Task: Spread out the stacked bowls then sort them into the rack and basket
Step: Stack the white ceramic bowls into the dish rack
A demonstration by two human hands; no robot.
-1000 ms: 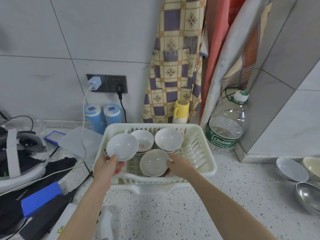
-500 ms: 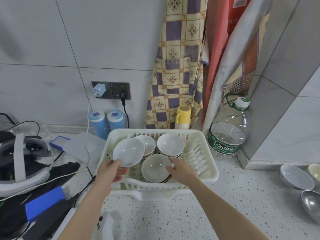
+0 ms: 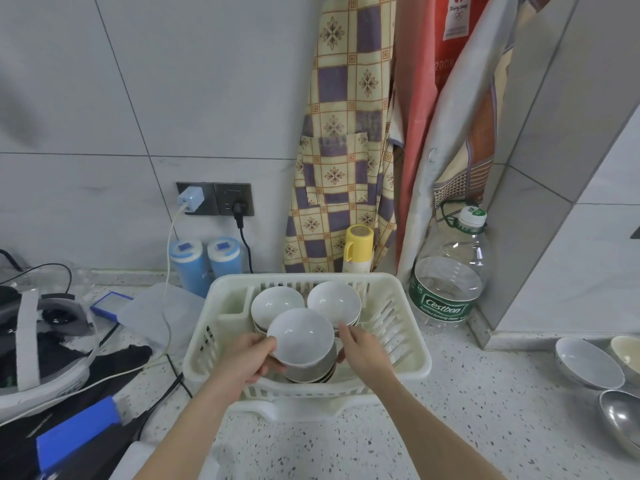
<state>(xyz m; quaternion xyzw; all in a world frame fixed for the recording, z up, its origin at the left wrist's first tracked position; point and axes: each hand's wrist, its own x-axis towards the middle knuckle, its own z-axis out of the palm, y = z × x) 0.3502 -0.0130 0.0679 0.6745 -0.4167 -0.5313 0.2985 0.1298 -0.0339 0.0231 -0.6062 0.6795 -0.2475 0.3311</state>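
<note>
A cream plastic rack (image 3: pixel 410 362) stands on the speckled counter and holds three stacks of white bowls. My left hand (image 3: pixel 247 362) grips a white bowl (image 3: pixel 300 336) by its left rim, right over the front stack (image 3: pixel 311 374). My right hand (image 3: pixel 362 348) sits at the right side of that stack, fingers relaxed and touching it. Behind are a left rear stack (image 3: pixel 275 303) and a right rear stack (image 3: pixel 334 301).
At the right edge lie a white bowl (image 3: pixel 587 362), a cream bowl (image 3: pixel 628 353) and a steel bowl (image 3: pixel 623 419). A large water bottle (image 3: pixel 448 278) stands right of the rack. Cables, a headset (image 3: pixel 38 341) and blue items crowd the left. Aprons hang behind.
My left hand has carried the white bowl from the rack's left side rightwards onto the front stack. My right hand stayed beside that stack. The camera has tilted up.
</note>
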